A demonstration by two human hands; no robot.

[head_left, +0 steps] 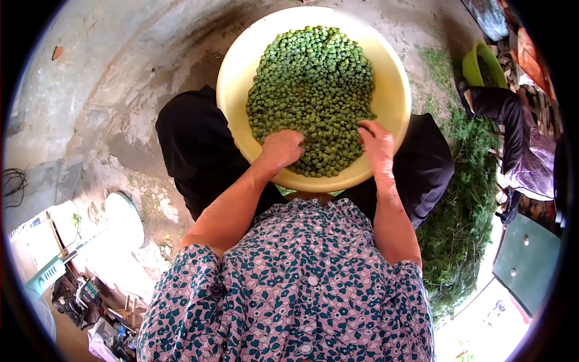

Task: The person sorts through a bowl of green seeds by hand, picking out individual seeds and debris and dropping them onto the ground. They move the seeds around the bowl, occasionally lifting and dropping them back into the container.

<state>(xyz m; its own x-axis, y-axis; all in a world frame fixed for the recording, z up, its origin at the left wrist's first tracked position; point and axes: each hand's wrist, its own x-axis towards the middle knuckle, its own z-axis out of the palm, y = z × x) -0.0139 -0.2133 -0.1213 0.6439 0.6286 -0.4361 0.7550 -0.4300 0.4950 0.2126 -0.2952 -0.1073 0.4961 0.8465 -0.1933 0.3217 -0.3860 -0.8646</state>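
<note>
Yellow basin [235, 78] rests across the lap, seemingly so that both hands are free. Green pods [310, 84] fill it, heaped from centre toward 12 o'clock. Left hand [280, 148] sits at 7 o'clock of the heap, fingers curled into the pods; whether it pinches any cannot be told. Right hand [375, 142], at 5 o'clock, lies flat on them, holding nothing.
</note>
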